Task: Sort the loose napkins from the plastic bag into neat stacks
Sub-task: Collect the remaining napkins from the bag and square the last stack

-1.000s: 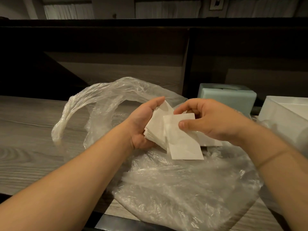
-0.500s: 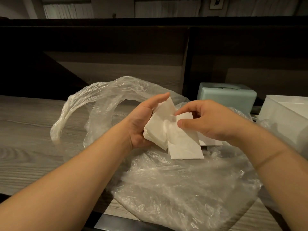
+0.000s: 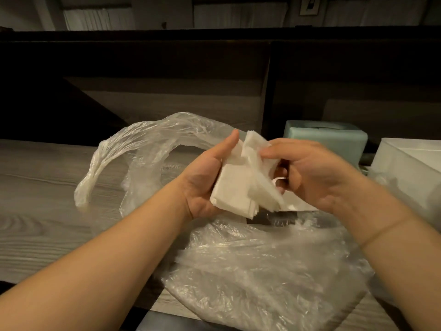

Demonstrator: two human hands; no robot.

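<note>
A small stack of white napkins [image 3: 235,187] sits in my left hand [image 3: 202,182], which holds it from the left with the thumb stretched up along its edge. My right hand [image 3: 312,175] pinches one napkin [image 3: 256,154] against the right side of the stack; that sheet is bent and partly folded over the stack. More white napkins [image 3: 296,206] lie under my right hand, partly hidden. The clear plastic bag [image 3: 250,271] is spread crumpled on the wooden table beneath both hands, its handles trailing to the left.
A pale green tissue box [image 3: 334,139] stands at the back right, beside a white container [image 3: 405,168] at the right edge. The grey wood table [image 3: 47,187] extends left. A dark panel wall rises behind, and the table's front edge is near my forearms.
My right hand has pushed the single flat napkin up and left onto the stack, so it now bends over it. My left hand has tilted the stack slightly.
</note>
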